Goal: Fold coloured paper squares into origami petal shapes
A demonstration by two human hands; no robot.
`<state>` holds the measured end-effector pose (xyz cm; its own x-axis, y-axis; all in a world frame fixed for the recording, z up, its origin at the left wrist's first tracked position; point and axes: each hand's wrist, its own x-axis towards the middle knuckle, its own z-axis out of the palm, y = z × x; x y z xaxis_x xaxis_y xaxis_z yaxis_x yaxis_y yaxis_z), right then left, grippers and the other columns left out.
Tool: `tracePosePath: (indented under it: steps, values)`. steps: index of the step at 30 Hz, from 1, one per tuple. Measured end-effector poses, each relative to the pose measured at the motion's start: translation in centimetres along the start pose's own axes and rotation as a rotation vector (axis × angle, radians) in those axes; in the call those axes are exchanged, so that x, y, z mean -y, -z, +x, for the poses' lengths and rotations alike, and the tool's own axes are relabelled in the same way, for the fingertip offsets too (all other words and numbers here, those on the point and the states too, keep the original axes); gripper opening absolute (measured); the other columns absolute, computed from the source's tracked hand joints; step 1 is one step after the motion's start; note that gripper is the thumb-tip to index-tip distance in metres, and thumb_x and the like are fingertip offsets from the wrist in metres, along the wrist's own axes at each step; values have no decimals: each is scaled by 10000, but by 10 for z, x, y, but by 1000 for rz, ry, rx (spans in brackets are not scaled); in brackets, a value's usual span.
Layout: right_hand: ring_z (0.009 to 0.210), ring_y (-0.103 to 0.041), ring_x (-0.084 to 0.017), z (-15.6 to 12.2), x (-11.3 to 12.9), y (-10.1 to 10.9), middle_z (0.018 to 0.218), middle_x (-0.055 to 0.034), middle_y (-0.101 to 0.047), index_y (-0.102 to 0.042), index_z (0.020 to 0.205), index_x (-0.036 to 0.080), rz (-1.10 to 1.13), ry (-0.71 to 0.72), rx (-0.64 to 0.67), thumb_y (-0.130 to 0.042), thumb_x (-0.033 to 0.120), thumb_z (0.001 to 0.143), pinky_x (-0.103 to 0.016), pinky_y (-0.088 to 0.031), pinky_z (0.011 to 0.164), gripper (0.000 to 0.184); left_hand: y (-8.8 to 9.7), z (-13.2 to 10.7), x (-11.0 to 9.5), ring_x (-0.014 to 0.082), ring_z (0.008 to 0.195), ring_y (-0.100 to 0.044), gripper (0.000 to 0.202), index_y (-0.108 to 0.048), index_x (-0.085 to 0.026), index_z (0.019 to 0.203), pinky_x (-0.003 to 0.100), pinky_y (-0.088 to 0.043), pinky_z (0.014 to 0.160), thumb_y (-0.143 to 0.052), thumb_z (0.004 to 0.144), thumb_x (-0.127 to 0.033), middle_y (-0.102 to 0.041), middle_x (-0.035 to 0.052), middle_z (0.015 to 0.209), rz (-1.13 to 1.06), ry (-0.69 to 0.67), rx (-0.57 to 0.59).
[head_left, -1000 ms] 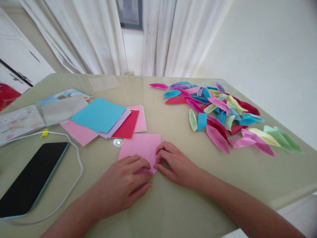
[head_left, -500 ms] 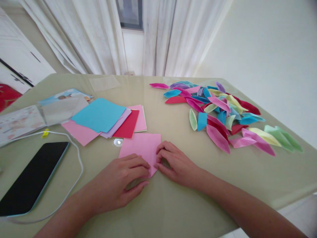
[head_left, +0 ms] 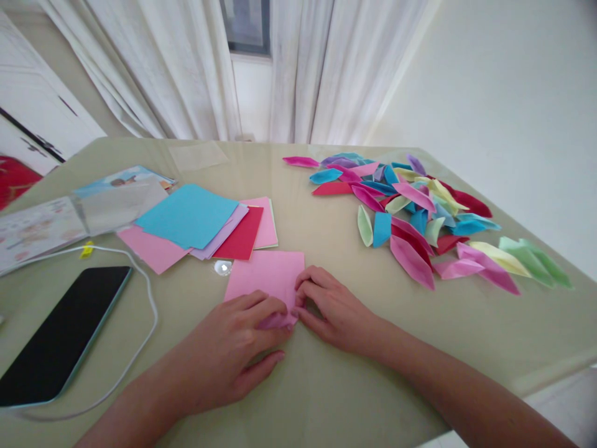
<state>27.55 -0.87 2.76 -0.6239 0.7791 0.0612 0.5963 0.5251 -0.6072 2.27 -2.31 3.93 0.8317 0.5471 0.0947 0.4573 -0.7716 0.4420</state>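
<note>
A pink square of origami paper (head_left: 265, 274) lies on the table in front of me, its near edge partly hidden by my fingers. My left hand (head_left: 249, 342) lies across its near side, fingers bent over the edge and fingertips at the near right corner. A small turned-up bit of paper shows beneath those fingertips. At the right edge my right hand (head_left: 331, 308) pinches the same sheet, with thumb and curled fingers by that corner. The hands' fingertips almost meet there.
Behind the sheet lies a fanned stack of coloured paper (head_left: 189, 214). Many folded paper pieces (head_left: 410, 249) are heaped at the right. On the left are a phone (head_left: 65, 333), a white cable (head_left: 152, 298) and printed packets (head_left: 37, 227). A small clear disc (head_left: 222, 267) sits by the sheet.
My left hand's fingers have slid right and slightly toward me along the near edge, to the near right corner. My right hand stays almost where it was, at the right edge.
</note>
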Motion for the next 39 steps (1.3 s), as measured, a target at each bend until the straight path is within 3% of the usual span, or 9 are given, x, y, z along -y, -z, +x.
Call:
tracePosePath:
  steps: [6, 10, 15, 20, 23, 28, 33, 36, 39]
  values:
    - [1090, -522, -275, -1, 5, 7, 1153, -81, -569, -591, 983, 211, -122, -140, -20, -787, 351, 889, -451, -444, 968, 259, -2, 2, -1, 249, 1098, -612, 274, -718, -300, 1234, 390, -529, 973, -630, 974, -293, -665, 64, 1219, -38, 20, -26]
    - [1075, -517, -292, -3, 7, 4, 1147, -76, -555, -580, 1012, 224, -207, -210, -5, -751, 420, 912, -474, -422, 930, 279, -2, 1, -2, 247, 1089, -617, 255, -739, -307, 1205, 390, -536, 979, -638, 971, -292, -658, 64, 1217, -52, 48, -32]
    - [1063, -524, -303, -5, -4, 17, 1133, -80, -547, -571, 1001, 222, -248, -291, 3, -732, 487, 925, -506, -424, 936, 319, -2, 0, 0, 251, 1100, -632, 230, -760, -317, 1165, 393, -548, 984, -647, 966, -289, -667, 64, 1226, -75, 49, -53]
    - [1068, -541, -262, 1, -19, 28, 1163, -97, -578, -604, 1051, 215, -149, -10, -56, -663, 272, 981, -449, -457, 979, 108, 3, 0, 2, 232, 1167, -653, 183, -771, -313, 1088, 455, -441, 1167, -665, 955, -245, -711, 24, 1253, -131, 15, 7]
    - [1094, -570, -258, 4, -28, 33, 1197, -105, -632, -648, 1066, 206, -135, 106, -19, -675, 249, 974, -436, -460, 1000, 105, 5, -2, 8, 206, 1190, -667, 133, -771, -306, 1010, 478, -334, 1257, -661, 964, -247, -725, -5, 1273, -136, -18, 27]
    - [1018, -636, -231, 0, -25, 42, 1028, -63, -762, -737, 997, 211, -235, 258, 107, -562, 258, 1059, -417, -449, 973, 192, 4, -7, 30, 238, 1293, -625, 222, -760, -287, 1124, 501, -364, 1234, -598, 995, -208, -703, 39, 1351, 105, -4, -136]
    - [921, -631, -243, -6, -3, 41, 876, -72, -758, -742, 838, 206, -332, 295, 148, -600, 386, 1037, -425, -467, 897, 303, -6, -5, 40, 326, 1317, -596, 263, -725, -239, 1228, 549, -441, 1151, -610, 1009, -330, -659, 109, 1420, 313, 79, -241]
    - [984, -640, -241, -6, 6, 34, 987, -64, -771, -736, 855, 209, -240, 356, 203, -662, 417, 996, -419, -477, 957, 262, -15, 0, 38, 354, 1297, -593, 348, -666, -202, 1324, 553, -481, 1091, -610, 1018, -359, -628, 157, 1447, 361, 196, -342]
    - [1190, -620, -266, -6, 6, 24, 1275, -91, -731, -742, 1083, 194, -172, 361, 216, -721, 427, 958, -431, -458, 1073, 265, -21, 3, 35, 309, 1199, -636, 281, -671, -212, 1296, 497, -513, 1032, -557, 1048, -275, -689, 137, 1322, 326, 217, -396]
